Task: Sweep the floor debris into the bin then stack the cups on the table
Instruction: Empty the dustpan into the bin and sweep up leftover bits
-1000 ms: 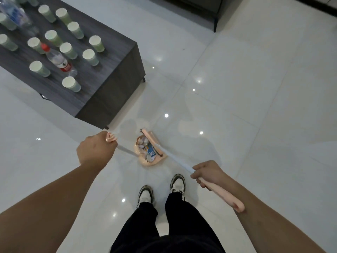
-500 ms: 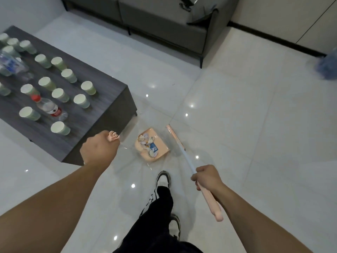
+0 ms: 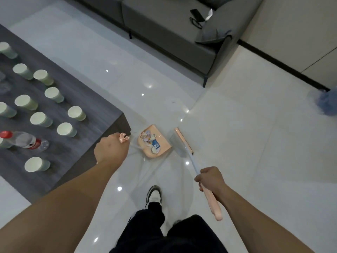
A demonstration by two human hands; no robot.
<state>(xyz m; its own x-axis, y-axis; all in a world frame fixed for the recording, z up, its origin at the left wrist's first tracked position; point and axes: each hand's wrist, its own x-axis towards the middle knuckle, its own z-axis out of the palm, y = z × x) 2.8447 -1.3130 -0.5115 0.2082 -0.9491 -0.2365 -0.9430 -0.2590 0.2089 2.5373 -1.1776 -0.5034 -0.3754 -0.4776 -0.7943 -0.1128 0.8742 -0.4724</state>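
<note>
Legs: black trousers (image 3: 164,232) at the bottom edge of the view, one white and black shoe (image 3: 154,195) forward on the white tiled floor (image 3: 237,134).
Right hand: the right hand (image 3: 209,179) is curled tight round the broom handle (image 3: 212,201), where the pink grip meets the pale shaft; the pink end sticks out behind the wrist.
Left hand: the left hand (image 3: 110,150) is closed in a fist round the top of the dustpan handle (image 3: 124,137), whose pink hooked tip shows above the knuckles.
Broom: the broom head (image 3: 182,142) is down near the floor, just to the right of the dustpan and apart from it.
Dustpan: the pink dustpan (image 3: 155,142) sits between the two hands, just off the near right corner of the table.
Debris: paper scraps and a blue wrapper (image 3: 152,143) lie inside the dustpan.
Table: the dark wood table (image 3: 91,114) fills the left side.
Cups: pale green paper cups (image 3: 66,129) stand upright and apart, spread singly over the table top, none stacked.
Bottle: a clear plastic bottle (image 3: 25,141) with a red cap lies on its side near the table's left part, among the cups.
Sofa: a grey sofa (image 3: 173,33) stands beyond, against the far wall.
Far right: a blue blurred bundle (image 3: 326,103) on the floor at the right edge; what it is I cannot tell.
</note>
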